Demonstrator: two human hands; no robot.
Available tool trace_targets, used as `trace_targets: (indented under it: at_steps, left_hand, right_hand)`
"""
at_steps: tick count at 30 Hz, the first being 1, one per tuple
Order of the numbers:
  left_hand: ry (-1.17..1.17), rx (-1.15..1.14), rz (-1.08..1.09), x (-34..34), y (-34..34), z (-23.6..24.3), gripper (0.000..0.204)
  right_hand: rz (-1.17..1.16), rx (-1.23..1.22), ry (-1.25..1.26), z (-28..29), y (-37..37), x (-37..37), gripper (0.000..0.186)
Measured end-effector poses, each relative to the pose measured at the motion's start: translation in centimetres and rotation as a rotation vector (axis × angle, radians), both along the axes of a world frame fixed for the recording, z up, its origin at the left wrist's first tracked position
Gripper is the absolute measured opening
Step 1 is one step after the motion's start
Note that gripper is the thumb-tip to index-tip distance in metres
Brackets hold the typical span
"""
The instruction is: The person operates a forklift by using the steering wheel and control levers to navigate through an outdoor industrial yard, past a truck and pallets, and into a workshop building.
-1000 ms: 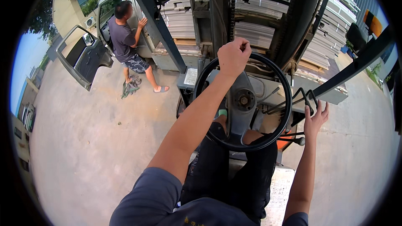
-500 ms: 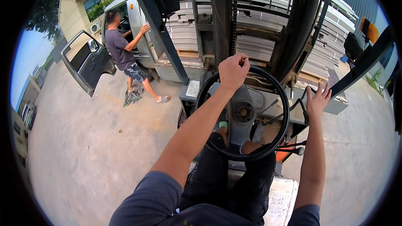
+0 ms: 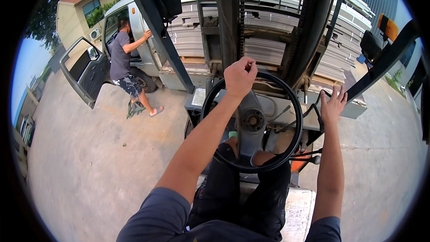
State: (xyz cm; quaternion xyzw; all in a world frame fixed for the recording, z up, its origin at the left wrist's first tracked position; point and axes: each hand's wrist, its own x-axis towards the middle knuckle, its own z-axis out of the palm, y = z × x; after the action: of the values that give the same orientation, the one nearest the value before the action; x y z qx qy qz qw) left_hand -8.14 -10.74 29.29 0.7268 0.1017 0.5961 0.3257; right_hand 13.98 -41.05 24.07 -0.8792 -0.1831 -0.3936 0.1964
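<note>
A driver's left hand point(image 3: 239, 78) curls closed over the rim of a black steering wheel point(image 3: 299, 125), near 12 o'clock on the ring; whether a knob sits under the palm cannot be told. The wheel stands slightly toward 3 o'clock from mid-frame. The right hand point(image 3: 332, 106), fingers loosely spread, is at 2 o'clock from the wheel's centre, its thumb beside a bent black lever point(image 3: 320, 123); contact is hard to make out. The wheel looks stiff, smooth and firmly mounted, perhaps slick under a damp palm, and best held by its outer rim. The thin lever appears rigid, best taken near its upper end. At 12 o'clock a dark mast point(image 3: 229, 31) rises before stacked boards point(image 3: 266, 53); at 10 o'clock a co-worker point(image 3: 122, 56) leans into a truck cab point(image 3: 150, 58).
</note>
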Motion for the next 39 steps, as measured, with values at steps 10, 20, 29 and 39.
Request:
trace_targets:
  at_steps: [10, 20, 29, 39]
  left_hand:
    - [0.004, 0.012, 0.016, 0.6, 0.1, -0.2, 0.010]
    - [0.006, 0.018, 0.013, 1.0, -1.2, 0.7, 0.010]
    - [-0.005, 0.041, 0.014, 1.0, 2.9, -1.5, 0.010]
    - [-0.039, 0.062, -0.025, 1.4, 9.8, -5.2, 0.010]
  right_hand:
    - [0.014, 0.002, 0.015, 0.4, 0.0, 0.1, 0.072]
    - [0.014, 0.014, 0.005, 0.8, -1.3, 0.7, 0.071]
    - [-0.008, 0.017, 0.006, -1.2, 2.5, 0.0, 0.069]
    - [-0.037, 0.049, -0.024, -5.2, 8.8, -0.6, 0.068]
